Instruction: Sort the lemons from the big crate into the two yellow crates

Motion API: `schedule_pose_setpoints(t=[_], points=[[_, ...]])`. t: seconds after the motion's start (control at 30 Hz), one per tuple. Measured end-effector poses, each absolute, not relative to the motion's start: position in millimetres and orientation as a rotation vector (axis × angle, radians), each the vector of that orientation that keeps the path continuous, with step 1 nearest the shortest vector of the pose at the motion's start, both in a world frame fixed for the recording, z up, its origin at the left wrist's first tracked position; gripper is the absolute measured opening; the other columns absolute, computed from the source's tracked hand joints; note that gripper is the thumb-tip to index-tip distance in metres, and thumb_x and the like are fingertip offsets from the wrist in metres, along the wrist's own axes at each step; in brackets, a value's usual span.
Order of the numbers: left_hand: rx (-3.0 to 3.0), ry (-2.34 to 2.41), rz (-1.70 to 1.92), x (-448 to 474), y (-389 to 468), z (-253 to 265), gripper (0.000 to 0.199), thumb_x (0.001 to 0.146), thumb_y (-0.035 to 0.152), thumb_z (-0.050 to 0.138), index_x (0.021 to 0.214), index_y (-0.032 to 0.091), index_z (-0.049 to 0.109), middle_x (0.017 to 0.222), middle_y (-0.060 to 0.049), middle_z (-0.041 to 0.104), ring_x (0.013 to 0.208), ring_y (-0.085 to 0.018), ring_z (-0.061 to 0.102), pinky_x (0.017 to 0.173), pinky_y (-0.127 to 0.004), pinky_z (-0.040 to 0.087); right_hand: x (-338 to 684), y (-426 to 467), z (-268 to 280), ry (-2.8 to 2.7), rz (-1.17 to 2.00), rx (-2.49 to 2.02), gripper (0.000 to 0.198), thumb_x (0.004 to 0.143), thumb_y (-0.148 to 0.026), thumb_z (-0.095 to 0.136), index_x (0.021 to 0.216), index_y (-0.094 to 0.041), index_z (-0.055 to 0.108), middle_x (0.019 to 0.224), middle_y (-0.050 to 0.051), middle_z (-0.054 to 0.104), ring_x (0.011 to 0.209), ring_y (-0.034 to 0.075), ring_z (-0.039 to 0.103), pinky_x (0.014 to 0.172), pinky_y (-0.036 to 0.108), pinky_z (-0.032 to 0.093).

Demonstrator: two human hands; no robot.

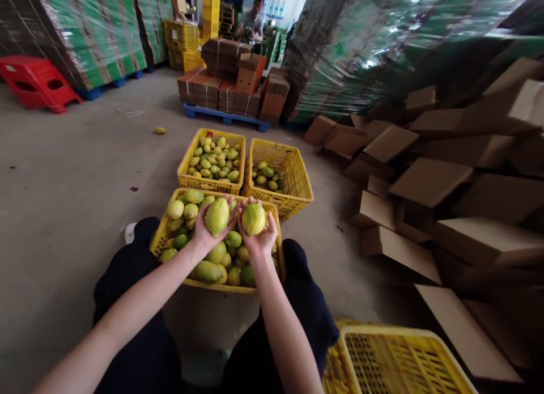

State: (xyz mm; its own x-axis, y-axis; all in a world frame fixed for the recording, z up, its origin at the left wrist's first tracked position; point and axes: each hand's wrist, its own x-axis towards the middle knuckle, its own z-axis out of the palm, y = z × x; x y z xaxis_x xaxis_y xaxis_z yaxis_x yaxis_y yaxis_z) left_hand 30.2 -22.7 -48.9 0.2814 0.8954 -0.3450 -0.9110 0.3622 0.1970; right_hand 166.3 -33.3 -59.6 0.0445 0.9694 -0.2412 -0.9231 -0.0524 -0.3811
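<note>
In my left hand (pixel 206 227) lies a yellow-green papaya (pixel 217 217), resting on the palm with the fingers around its far side. My right hand (pixel 260 238) cups a second, rounder papaya (pixel 254 219), its fingertips showing above and beside the fruit. Both hands are palm up, side by side, over a yellow crate (pixel 238 287) between my knees. That crate is full of yellow and green papayas (pixel 208 271), partly hidden by my hands and forearms.
Beyond stand a crate (pixel 182 173) filled with smaller-looking fruit and a partly filled crate (pixel 304 173). Another yellow crate (pixel 408 331) is at lower right. Cardboard boxes (pixel 431 181) pile up on the right. A red stool (pixel 36 82), a loose fruit (pixel 160 130) and a person (pixel 250 28) are farther off.
</note>
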Motion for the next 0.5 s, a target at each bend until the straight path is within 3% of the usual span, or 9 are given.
schedule_pose_setpoints(t=[0.17,0.37,0.5], points=[[-0.071,0.483,1.160,35.7,-25.2,-45.2,0.045,0.091,0.024,0.047,0.132,0.019,0.066,0.112,-0.009,0.080,0.121,-0.032,0.072,0.102,-0.053,0.060,163.1,-29.4,-69.9,-0.051,1.500,-0.557,0.028,0.091,-0.049,0.062,0.103,-0.025,0.071,0.111,0.005,0.079,0.113,0.026,0.074,0.101,0.050,0.061],[0.064,0.502,1.206,33.2,-22.9,-44.8,0.040,0.098,0.029,0.038,0.113,0.016,0.073,0.115,-0.011,0.080,0.126,-0.034,0.068,0.101,-0.046,0.058,160.7,-32.8,-67.2,-0.048,1.524,-0.527,0.032,0.091,-0.044,0.056,0.110,-0.024,0.073,0.113,0.006,0.080,0.117,0.028,0.073,0.105,0.053,0.059],[0.060,0.499,1.210,30.6,-21.2,-46.4,0.037,0.098,0.029,0.040,0.110,0.017,0.073,0.110,-0.010,0.081,0.122,-0.032,0.070,0.098,-0.045,0.059,159.2,-34.1,-63.4,-0.035,1.564,-0.508,0.035,0.093,-0.045,0.052,0.113,-0.024,0.072,0.114,0.006,0.080,0.117,0.028,0.073,0.106,0.056,0.058]])
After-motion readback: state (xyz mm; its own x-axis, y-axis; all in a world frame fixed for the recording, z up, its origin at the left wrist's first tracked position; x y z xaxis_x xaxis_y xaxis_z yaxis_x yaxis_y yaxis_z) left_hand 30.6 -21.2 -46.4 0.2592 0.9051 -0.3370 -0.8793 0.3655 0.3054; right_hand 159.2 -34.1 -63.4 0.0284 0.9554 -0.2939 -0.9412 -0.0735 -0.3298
